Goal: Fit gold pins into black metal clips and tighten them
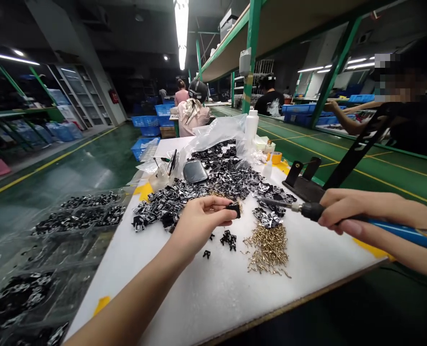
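Note:
My left hand [201, 218] pinches a small black part [235, 209] between thumb and fingers above the white tabletop [206, 298]. My right hand [368, 209] is wrapped round the blue handle of a soldering iron [310, 210], whose metal shaft points left. Its tip lies over the black parts and apart from the piece in my left hand. Below the iron spreads a pile of small brass-coloured pins [269, 247]. A little cluster of tiny black pieces [228, 239] lies under my left hand. Behind both hands is a broad heap of black and silver parts [231, 180].
A dark rectangular dish [195, 171] sits on the heap. A white bottle [251, 126], orange tape roll [275, 157] and black metal stand [303, 185] are farther back. Clear trays [79, 250] of black parts line the left. Other people [196, 113] sit at the back and right.

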A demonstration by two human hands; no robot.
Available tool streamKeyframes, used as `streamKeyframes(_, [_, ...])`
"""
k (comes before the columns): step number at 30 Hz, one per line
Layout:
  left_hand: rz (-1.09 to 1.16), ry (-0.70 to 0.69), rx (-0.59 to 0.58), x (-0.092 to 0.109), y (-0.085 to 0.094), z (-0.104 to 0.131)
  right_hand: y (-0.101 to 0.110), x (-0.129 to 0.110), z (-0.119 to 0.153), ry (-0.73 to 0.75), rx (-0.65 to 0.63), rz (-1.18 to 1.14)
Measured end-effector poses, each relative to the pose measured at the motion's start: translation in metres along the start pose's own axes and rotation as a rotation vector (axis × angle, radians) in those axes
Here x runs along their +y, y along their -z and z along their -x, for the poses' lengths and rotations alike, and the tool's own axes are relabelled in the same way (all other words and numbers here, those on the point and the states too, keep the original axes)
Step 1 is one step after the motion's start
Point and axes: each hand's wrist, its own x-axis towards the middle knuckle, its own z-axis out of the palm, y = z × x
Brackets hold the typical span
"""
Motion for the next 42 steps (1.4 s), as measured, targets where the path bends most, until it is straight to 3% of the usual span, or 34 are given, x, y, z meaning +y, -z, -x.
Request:
streamKeyframes(3, [-0.019, -0.011, -0.003, 0.001, -0.002, 0.001, -0.007, -0.010, -0.007, 0.062, -0.033, -0.094])
streamKeyframes(11, [-0.048, -0.024, -0.006, -0.001, -0.003, 0.003, -0.018, -0.012, -0.013, -0.002, -0.058, -0.173])
streamKeyframes(18, [-0.021, -0.051, -0.012, -0.003, -0.003, 0.003, -0.017, -0.012, -0.014, -0.019, -0.072, -0.163])
streamKeyframes(24, [-0.071, -0.052, 0.008, -0.003, -0.003, 0.003, -0.012, -0.004, -0.016, 0.106, -0.160, -0.046])
streamKeyframes(42, [-0.081, -0.043, -0.011, -0.006, -0.001, 0.000, -0.017, -0.007, -0.021, 0.024, -0.207, -0.136])
